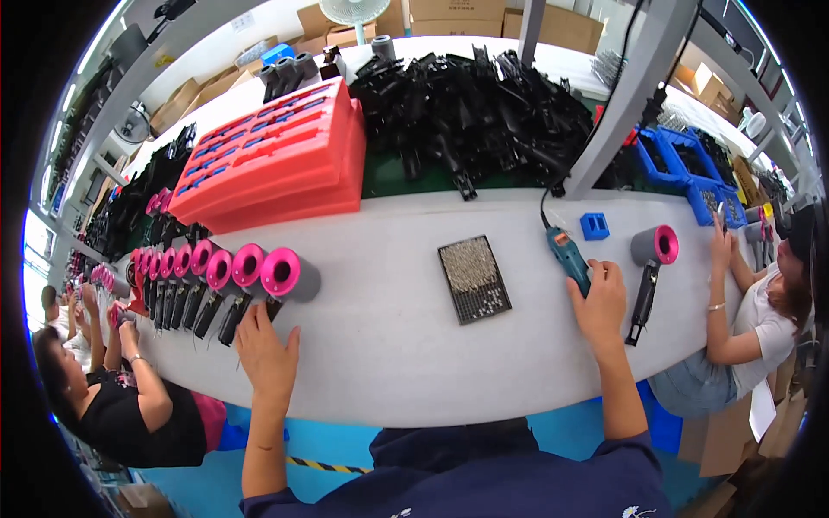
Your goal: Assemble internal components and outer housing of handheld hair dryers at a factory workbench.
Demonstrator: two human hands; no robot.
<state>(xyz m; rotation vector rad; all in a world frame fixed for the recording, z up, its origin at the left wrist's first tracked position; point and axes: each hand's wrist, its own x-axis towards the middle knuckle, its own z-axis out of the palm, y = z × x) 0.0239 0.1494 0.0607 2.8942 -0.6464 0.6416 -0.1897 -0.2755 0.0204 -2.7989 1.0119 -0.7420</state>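
To the left, a row of grey hair dryers (201,256) with bright pink rings lies on the table, black handles toward me. My left hand (266,354) rests over the handle of the nearest dryer (289,274), its thumb spread away from the fingers. On the right, my right hand (599,304) is closed around the lower part of a teal electric screwdriver (566,252), its cord rising at the far end. Beyond that hand lies another hair dryer (648,268) with an open black handle. Between my hands sits a black tray (466,308) of small screws.
Red foam trays (285,173) are stacked at the back left, beside a large heap of black plastic parts (466,112). A small blue block (594,226) and blue bins (691,164) stand right. A grey post (604,121) rises behind the screwdriver. Co-workers sit on both sides.
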